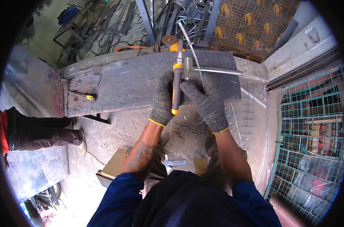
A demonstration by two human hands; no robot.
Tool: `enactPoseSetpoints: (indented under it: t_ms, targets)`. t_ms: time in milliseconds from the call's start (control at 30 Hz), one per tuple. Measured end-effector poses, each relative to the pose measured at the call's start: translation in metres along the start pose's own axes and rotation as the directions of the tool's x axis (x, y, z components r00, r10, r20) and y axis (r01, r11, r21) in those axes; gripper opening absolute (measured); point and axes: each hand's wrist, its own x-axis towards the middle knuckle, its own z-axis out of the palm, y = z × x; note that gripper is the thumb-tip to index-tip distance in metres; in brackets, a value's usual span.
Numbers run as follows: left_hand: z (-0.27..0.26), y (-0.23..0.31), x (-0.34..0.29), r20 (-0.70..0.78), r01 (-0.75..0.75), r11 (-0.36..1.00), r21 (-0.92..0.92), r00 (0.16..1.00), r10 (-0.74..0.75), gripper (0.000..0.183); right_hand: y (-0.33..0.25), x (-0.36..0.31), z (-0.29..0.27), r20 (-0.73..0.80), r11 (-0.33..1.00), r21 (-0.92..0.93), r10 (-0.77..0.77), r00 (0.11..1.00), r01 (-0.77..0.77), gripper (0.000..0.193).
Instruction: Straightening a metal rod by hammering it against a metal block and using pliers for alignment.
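Two gloved hands are working over one dark bench (122,81), with one grey-and-orange tool (176,85), one thin metal strip (192,44) and one metal hammer (217,70) gathering around them. Well to the left of the left hand (162,98), one flat metal piece (96,79) and one yellow-ended tool (89,97) are lying on the wood. One brown disc (169,39) is resting beyond that hand; several dark clippings (184,125), too jumbled for a sure count, are lying on the ground below, between the wrists. Another person's legs (47,133) are showing far left of it. Just beyond the right hand (208,101), the hammer is lying under the strip, its handle pointing rightward. The left hand is wrapping firmly around the tool's handle, the metal end pointing away. The right hand is pinching the strip's near end, which is leaning forward and leftward from those fingers.
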Motion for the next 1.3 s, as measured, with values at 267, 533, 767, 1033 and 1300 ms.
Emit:
enactPoseSetpoints:
  t_ms: [267,533,767,1033,1300]
  targets:
    - [-0.001,0.032,0.003,0.4,0.624,0.66,-0.42,0.779,-0.483,0.047,0.023,0.007,-0.022,-0.156,0.919,-0.322,-0.288,0.945,0.227,0.033]
    - [-0.005,0.031,0.001,0.398,0.606,0.571,-0.554,0.795,-0.458,0.056,0.039,0.017,-0.053,-0.22,0.673,-0.683,-0.56,0.799,0.283,0.027]
    - [-0.01,0.027,-0.003,0.384,0.636,0.711,-0.3,0.763,-0.52,0.046,0.034,0.017,-0.057,-0.281,0.858,-0.486,-0.335,0.9,0.168,0.021]
    - [0.008,0.027,-0.01,0.369,0.664,0.733,-0.149,0.725,-0.581,0.026,0.024,0.016,-0.053,-0.245,0.84,-0.515,-0.333,0.911,0.168,0.02]
    - [0.009,0.029,-0.006,0.34,0.623,0.781,-0.046,0.745,-0.574,0.025,0.027,0.025,-0.053,-0.296,0.85,-0.484,-0.384,0.874,0.209,0.019]
